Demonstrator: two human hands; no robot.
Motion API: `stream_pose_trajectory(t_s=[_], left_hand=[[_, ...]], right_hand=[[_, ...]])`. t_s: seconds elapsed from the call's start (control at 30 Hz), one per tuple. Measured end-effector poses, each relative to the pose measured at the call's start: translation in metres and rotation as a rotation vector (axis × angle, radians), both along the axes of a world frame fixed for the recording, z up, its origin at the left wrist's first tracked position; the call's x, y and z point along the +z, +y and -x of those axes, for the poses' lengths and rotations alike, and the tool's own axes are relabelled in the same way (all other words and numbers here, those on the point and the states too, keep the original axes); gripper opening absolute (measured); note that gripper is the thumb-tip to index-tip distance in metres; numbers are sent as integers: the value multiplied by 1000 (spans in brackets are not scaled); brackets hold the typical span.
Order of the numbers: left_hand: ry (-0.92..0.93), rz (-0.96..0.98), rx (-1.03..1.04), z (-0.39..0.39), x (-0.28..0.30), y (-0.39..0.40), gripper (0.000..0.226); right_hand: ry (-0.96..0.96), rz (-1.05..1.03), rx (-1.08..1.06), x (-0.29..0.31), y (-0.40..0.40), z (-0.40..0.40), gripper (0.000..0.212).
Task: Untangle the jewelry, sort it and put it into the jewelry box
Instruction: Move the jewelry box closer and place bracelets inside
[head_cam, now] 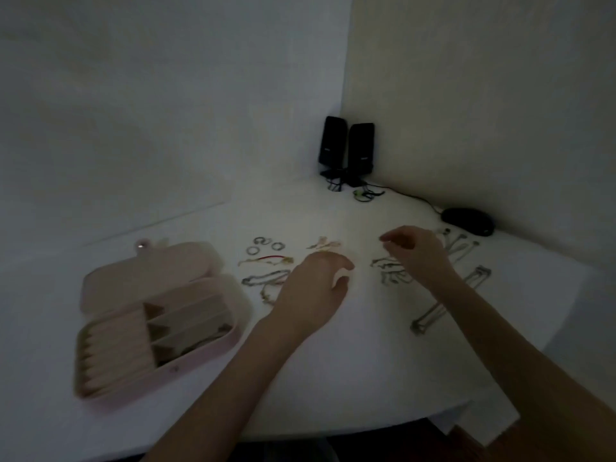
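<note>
Jewelry lies scattered across the white desk (333,361), a tangled chain (388,271) under the right hand (416,251) whose fingers curl loosely, the left hand (313,288) relaxed beside it, the open pink jewelry box (160,315) left.

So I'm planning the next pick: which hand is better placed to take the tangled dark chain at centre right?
Probably the right hand: it hovers directly over the tangled chain. The left hand sits nearer the jewelry box.
</note>
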State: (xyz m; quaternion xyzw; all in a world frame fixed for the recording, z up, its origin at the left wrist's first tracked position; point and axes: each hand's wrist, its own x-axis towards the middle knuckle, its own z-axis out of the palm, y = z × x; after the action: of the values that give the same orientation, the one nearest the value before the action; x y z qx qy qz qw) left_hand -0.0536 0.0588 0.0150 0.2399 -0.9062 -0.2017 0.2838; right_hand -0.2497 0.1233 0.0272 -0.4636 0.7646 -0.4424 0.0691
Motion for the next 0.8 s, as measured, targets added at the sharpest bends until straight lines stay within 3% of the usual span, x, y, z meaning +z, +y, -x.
stream_pose_trajectory(t_s=[0.23, 0.33, 0.4, 0.47, 0.5, 0.57, 0.7, 0.8], left_hand=[[-133, 8, -79, 82, -20, 1, 43], [-181, -8, -27, 94, -33, -3, 48], [-191, -43, -11, 97, -36, -4, 64], [-192, -40, -15, 97, -36, -5, 89], [-197, -31, -17, 97, -37, -5, 89], [-199, -30, -9, 98, -39, -7, 65], [-182, 5, 46, 96, -36, -5, 48], [-109, -8, 135, 93, -29, -2, 39]], right_hand=[[125, -94, -321, -6, -18, 131, 26], [272, -338, -332, -17, -35, 161, 27], [439, -546, -388, -23, -42, 165, 28], [546, -606, -425, -28, -46, 166, 27], [608, -599, -432, -30, -46, 166, 25], [673, -562, -444, -32, -46, 166, 23], [628, -387, -427, -29, -45, 160, 21], [208, -72, -292, -13, -48, 141, 19]])
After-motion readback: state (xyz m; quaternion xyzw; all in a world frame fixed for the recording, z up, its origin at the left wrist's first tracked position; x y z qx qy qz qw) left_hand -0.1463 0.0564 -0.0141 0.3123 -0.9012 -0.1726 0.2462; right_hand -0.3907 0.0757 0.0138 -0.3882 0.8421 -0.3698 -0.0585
